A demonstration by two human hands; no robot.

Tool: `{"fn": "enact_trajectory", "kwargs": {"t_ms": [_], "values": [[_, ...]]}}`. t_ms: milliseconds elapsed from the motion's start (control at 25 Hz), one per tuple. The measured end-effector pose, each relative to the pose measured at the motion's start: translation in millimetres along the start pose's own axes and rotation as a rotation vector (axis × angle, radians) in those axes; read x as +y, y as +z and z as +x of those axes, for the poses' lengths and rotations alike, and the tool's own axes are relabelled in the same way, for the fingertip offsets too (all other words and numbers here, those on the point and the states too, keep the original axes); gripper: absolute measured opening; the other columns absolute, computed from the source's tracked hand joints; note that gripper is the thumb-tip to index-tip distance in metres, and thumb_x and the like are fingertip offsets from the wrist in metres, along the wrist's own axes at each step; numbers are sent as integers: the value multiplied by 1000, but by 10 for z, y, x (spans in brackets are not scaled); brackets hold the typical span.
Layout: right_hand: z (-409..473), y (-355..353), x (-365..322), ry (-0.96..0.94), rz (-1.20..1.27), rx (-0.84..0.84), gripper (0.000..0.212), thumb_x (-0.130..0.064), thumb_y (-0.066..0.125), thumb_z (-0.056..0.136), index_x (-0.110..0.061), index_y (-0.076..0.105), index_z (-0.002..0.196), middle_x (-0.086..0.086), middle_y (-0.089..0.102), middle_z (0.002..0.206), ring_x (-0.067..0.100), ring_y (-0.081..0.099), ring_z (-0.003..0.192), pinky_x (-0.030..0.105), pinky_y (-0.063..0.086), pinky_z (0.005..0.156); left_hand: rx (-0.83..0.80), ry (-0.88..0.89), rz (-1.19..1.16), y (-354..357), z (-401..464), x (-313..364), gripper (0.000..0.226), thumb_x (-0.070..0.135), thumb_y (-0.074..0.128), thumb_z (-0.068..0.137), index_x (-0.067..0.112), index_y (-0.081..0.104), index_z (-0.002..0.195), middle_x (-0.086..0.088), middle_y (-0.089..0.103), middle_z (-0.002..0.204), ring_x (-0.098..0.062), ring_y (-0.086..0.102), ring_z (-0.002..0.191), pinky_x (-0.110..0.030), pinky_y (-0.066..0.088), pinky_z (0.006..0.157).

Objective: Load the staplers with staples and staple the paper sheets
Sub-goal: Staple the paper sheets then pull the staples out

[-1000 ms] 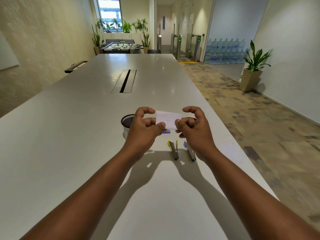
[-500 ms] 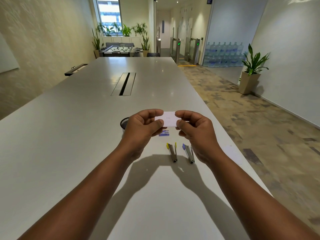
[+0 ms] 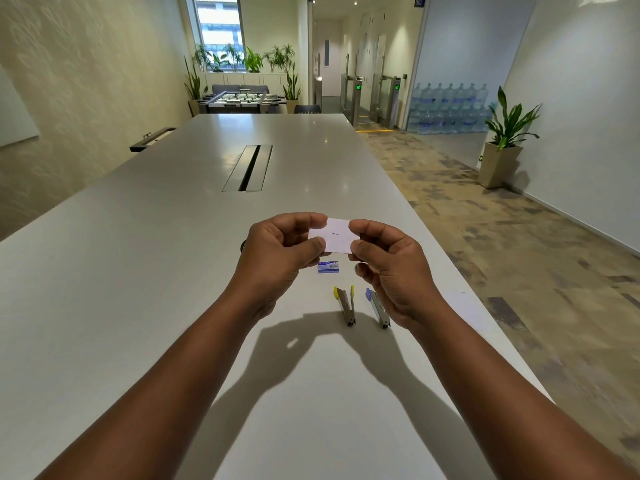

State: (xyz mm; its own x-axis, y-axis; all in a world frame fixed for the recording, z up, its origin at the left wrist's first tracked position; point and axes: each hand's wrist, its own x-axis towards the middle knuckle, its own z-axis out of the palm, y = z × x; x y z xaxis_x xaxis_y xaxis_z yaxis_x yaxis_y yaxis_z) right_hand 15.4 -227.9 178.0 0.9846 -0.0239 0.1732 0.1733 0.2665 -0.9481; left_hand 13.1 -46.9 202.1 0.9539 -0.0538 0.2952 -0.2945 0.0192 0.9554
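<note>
Both hands hold one small white paper sheet (image 3: 337,240) up in the air above the table (image 3: 138,271), facing the camera. The left hand (image 3: 277,258) pinches the sheet's left end between thumb and curled fingers; the right hand (image 3: 391,265) pinches the right end the same way. Each grip is pressed together on the paper, with the middle of the sheet left bare between them. That bare stretch shows two small dark marks side by side, most likely staple legs, so the two-handed hold looks like a way of keeping the sheet flat and taut for a check of the staple.

The sheet's long axis runs left to right, from one grip to the other, with its face tilted toward the person.

Just below the grips, on the table, lies a small blue-and-white staple box (image 3: 328,267). Nearer the person than that lie two staplers: a yellow-tipped stapler (image 3: 345,304) under the gap between the hands, and a blue-tipped stapler (image 3: 377,308) partly hidden by the right hand. Both lie with their long axes running roughly away from the person, coloured ends farthest, hinged ends nearest. A dark rim of some container (image 3: 243,244) peeks out behind the left hand; what it is cannot be told.
</note>
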Motion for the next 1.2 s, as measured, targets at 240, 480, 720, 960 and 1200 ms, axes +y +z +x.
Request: {"fn": "enact_trajectory", "kwargs": {"t_ms": [240,480,720,960,1200], "values": [[-2,8,-23,-77,-71,18,30,1,69,91,-24,77,105,-7,78,99,11,67,73,23,52,64,13,21,8,-13,13,-2,31,-7,70,86,18,76,105,2,79,93,-19,75,81,-21,55,68],[-2,21,-77,-210,-154,16,32,5,67,90,-18,77,110,-8,78,94,9,63,67,17,50,63,-3,-8,-59,-46,46,-11,32,-8,69,86,19,76,101,-1,79,96,-20,75,80,-23,55,68],[-2,43,-103,-216,-132,11,34,4,67,90,-23,77,108,-5,79,101,7,62,67,16,51,63,-48,-71,-151,-58,66,-9,31,-8,66,87,18,76,100,-2,78,96,-21,74,79,-24,55,69],[13,25,-95,-108,-68,15,29,2,68,90,-17,77,110,-5,77,89,12,64,72,25,51,66,-62,-141,-238,-63,75,2,26,-8,65,88,10,75,104,-6,77,89,-21,74,76,-23,56,67],[-4,37,-74,36,87,20,21,2,68,90,-11,78,103,7,72,79,15,59,64,25,53,63,-11,-280,-383,-37,88,17,23,-8,65,87,1,74,105,-19,77,95,-24,73,77,-23,57,64]]}}
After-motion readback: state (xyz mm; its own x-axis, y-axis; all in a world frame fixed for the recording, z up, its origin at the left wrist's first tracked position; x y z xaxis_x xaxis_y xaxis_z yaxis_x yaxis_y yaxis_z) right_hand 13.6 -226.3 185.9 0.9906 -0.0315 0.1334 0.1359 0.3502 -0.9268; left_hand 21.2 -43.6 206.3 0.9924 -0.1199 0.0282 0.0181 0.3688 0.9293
